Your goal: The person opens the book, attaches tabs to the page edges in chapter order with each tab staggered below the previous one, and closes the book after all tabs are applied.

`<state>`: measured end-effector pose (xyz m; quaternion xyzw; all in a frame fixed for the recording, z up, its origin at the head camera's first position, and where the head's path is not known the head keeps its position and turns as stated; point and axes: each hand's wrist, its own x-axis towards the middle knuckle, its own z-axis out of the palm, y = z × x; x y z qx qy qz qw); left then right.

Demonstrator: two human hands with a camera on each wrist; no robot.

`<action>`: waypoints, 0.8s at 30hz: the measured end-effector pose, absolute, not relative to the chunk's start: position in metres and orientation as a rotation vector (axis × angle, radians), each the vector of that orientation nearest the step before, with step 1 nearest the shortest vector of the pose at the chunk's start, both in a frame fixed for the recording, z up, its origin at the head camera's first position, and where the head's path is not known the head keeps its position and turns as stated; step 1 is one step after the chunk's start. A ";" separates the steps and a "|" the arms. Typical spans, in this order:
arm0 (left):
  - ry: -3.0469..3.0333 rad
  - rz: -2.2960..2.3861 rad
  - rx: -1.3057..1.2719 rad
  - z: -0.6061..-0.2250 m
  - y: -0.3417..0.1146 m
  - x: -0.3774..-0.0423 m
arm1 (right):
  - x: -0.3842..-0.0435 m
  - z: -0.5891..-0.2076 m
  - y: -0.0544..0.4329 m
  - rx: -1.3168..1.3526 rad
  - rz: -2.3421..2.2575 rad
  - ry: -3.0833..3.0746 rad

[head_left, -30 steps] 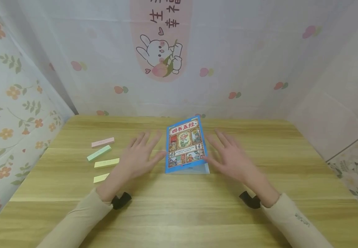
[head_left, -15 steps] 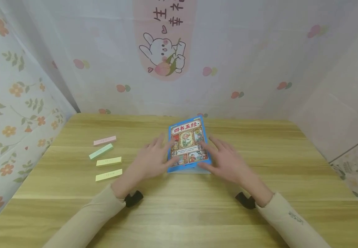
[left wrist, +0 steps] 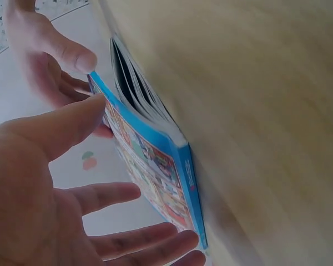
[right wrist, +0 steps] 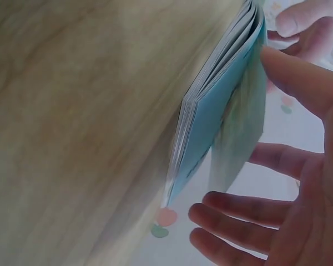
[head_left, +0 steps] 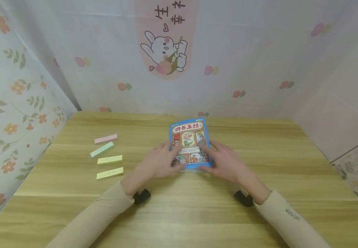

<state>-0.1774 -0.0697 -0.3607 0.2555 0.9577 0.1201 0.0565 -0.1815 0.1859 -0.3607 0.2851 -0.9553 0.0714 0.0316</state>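
Note:
A thin paperback book [head_left: 187, 137] with a blue-bordered, comic-style cover lies on the table, its spine on the left. My left hand [head_left: 161, 161] is at its left side, fingers loosely spread by the spine and thumb over the lower cover. On the other side, my right hand [head_left: 227, 160] has its fingers spread at the fore edge, the thumb close to the lower right corner. The right wrist view shows the front cover [right wrist: 241, 127] standing a little off the pages. In the left wrist view, both thumbs are right by the cover's bottom edge.
Left of the book lie strips of sticky notes: a pink one [head_left: 105, 138], a green one [head_left: 102, 150] and two yellow ones, the nearest yellow strip [head_left: 109, 173] close to my left forearm. A patterned curtain [head_left: 104, 51] hangs behind the wooden table [head_left: 185, 213].
Both hands have moved inward onto the book's sides, the left one rightward. The raised front cover has come down lower over the pages. The sticky notes stay where they were.

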 end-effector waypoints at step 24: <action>2.885 0.382 0.831 -0.368 -0.060 -0.185 | -0.194 -0.365 0.187 0.905 0.240 -3.091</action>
